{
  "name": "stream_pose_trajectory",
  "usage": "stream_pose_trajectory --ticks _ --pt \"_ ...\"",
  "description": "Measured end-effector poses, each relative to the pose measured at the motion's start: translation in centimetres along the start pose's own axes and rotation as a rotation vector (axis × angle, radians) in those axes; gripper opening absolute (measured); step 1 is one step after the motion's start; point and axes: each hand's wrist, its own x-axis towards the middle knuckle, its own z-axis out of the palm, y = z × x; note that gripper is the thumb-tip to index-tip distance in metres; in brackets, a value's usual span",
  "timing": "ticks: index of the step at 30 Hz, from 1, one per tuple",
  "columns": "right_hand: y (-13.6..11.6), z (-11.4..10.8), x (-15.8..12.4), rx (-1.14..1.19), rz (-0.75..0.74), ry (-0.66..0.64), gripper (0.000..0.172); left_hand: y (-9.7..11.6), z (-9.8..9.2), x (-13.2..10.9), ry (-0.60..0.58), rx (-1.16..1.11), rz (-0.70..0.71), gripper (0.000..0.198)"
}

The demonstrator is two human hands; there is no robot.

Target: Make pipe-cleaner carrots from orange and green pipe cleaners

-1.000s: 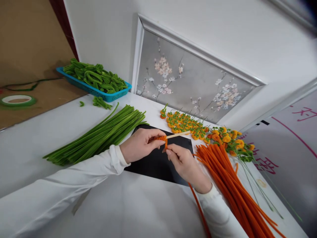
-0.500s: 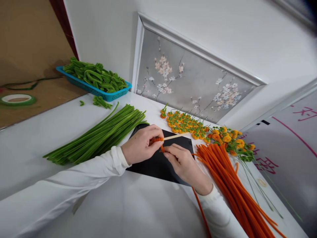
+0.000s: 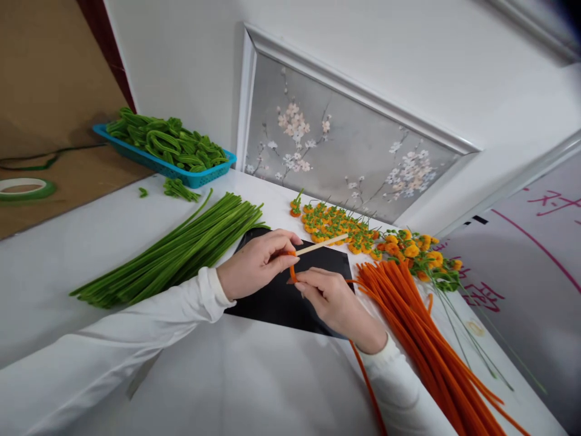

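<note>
My left hand [image 3: 256, 261] is closed around one end of a thin pale wooden stick [image 3: 323, 243], which points out to the right. An orange pipe cleaner [image 3: 293, 274] runs down from the stick end at my left fingers. My right hand [image 3: 333, 301] pinches this pipe cleaner between thumb and forefinger, just below and right of my left hand. How far it is wound on the stick is hidden by my left fingers. Both hands are above a black mat [image 3: 272, 306] on the white table.
Left lies a bundle of green pipe cleaners [image 3: 177, 248]; behind it stands a blue basket [image 3: 200, 178] of green looped pieces. Orange pipe cleaners [image 3: 422, 339] spread at the right. Small orange flowers [image 3: 327, 221] line the back, beside a flower bunch [image 3: 411, 249]. Green tape [image 3: 43, 191] lies far left.
My right hand has drawn slightly down and away from my left, so more of the orange pipe cleaner shows between them. The stick now tilts up more at its free end. The view has shifted slightly.
</note>
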Motion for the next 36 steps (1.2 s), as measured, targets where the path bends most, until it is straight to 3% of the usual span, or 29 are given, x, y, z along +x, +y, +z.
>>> stream_pose_trajectory --ticks 11,14,20,27,32,36 --pt "-1.1 -0.9 -0.5 -0.087 -0.001 -0.052 0.015 -0.6 0.2 0.0 0.034 0.09 0.049 0.017" --pt "-1.5 -1.2 -0.7 -0.185 0.004 -0.052 0.019 -0.9 0.2 -0.1 -0.028 0.163 0.036 0.021" --pt "-1.0 -1.0 -0.8 -0.291 0.001 0.075 0.024 -1.2 0.3 -0.3 -0.063 0.301 0.066 0.023" --pt "-0.8 -1.8 -0.7 -0.388 -0.034 0.12 0.022 -0.8 0.3 -0.5 -0.171 0.327 0.062 0.022" --pt "-0.4 -2.8 -0.1 -0.374 -0.034 0.213 0.021 -0.1 0.3 -0.6 -0.248 0.353 0.148 0.02" --pt "0.1 -3.3 0.2 -0.237 -0.009 0.227 0.02 -0.2 0.6 -0.6 -0.249 0.368 0.187 0.018"
